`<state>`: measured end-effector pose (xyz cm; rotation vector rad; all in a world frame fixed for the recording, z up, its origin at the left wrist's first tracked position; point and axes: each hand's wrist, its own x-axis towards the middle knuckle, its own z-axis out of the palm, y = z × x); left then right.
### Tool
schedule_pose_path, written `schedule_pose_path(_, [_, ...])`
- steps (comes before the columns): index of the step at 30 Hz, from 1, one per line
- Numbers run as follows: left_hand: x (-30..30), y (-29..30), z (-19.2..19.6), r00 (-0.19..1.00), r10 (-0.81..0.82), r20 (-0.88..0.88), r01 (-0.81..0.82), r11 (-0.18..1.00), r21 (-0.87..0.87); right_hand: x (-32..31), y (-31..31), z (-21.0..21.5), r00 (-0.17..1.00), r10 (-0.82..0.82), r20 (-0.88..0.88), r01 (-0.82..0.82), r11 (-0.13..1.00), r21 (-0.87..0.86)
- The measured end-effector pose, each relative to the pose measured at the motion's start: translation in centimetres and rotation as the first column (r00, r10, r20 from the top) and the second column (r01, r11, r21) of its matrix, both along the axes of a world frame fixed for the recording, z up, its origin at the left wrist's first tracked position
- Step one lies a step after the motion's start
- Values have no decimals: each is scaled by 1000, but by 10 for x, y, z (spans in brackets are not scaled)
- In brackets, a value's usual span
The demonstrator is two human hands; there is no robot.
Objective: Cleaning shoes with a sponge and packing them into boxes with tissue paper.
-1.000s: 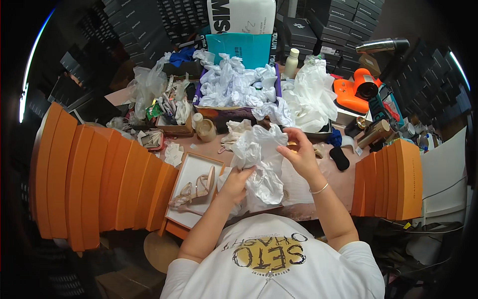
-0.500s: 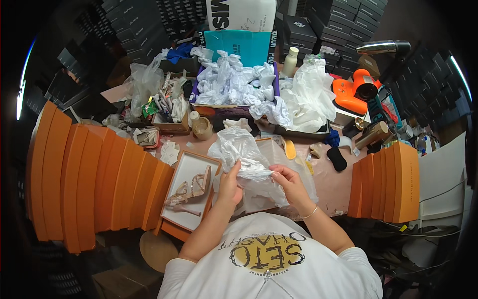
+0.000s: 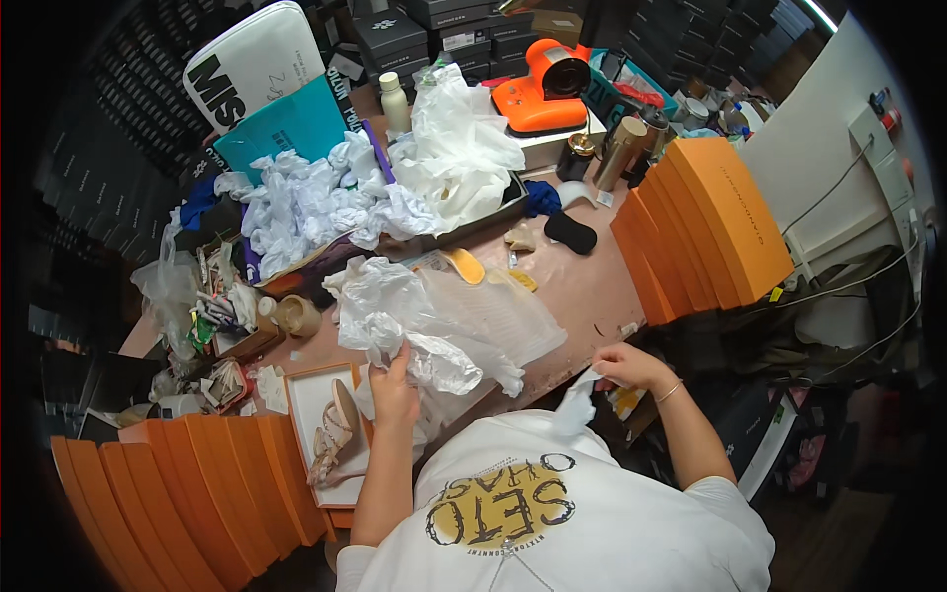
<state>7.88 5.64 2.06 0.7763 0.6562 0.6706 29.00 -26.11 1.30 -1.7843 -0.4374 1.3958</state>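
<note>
My left hand (image 3: 397,393) grips the lower edge of a crumpled white plastic bag (image 3: 439,350) at the near side of the table. Over at the right, by the table's front edge, my right hand (image 3: 631,367) pinches a small wad of white tissue paper (image 3: 575,403) that hangs in front of my shirt. Left of my left forearm, a strappy heeled sandal (image 3: 333,434) lies in a shallow open box with a white inside (image 3: 306,390). Under and beside the bag is a translucent white sheet (image 3: 513,321).
Orange shoe boxes stand in rows at left (image 3: 217,483) and right (image 3: 681,242). Behind are a box of crumpled white paper (image 3: 306,212), a pile of white plastic (image 3: 459,148), an orange device (image 3: 543,94), a yellow insole (image 3: 464,264) and a black oval pad (image 3: 570,234).
My view has swung to the right. My hands have parted: the right has moved off to the table's front edge with the tissue paper, while the left keeps hold of the bag.
</note>
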Motion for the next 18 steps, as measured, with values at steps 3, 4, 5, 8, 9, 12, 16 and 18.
schedule_pose_path(3, [9, -7, -8, 993, -107, -53, 108, 994, 22, 16, -117, -105, 696, 245, 675, 171, 857, -486])
schedule_pose_path(4, [6, -9, -7, 987, -141, -84, 147, 986, 78, 12, -106, -83, 720, 478, 502, 78, 664, -744])
schedule_pose_path(5, [7, -10, -6, 978, -180, -104, 193, 972, 132, 7, -91, -69, 637, 331, 696, 147, 834, -532])
schedule_pose_path(8, [7, -17, 0, 951, -268, -157, 301, 921, 248, -19, 16, 16, 744, -179, 644, 73, 980, 187])
schedule_pose_path(9, [13, -20, 1, 937, -299, -178, 341, 892, 296, -26, 52, 44, 741, -215, 636, -31, 935, 352])
schedule_pose_path(12, [22, -30, 17, 931, -296, -211, 359, 841, 405, -54, 137, 88, 686, -133, 715, -302, 843, 446])
schedule_pose_path(16, [9, -13, 38, 969, -177, -171, 239, 847, 474, -60, 179, 74, 678, -235, 697, -338, 741, 580])
schedule_pose_path(18, [-3, -3, 33, 997, -7, -78, 31, 949, 312, -64, 177, 81, 771, -232, 593, -184, 810, 556])
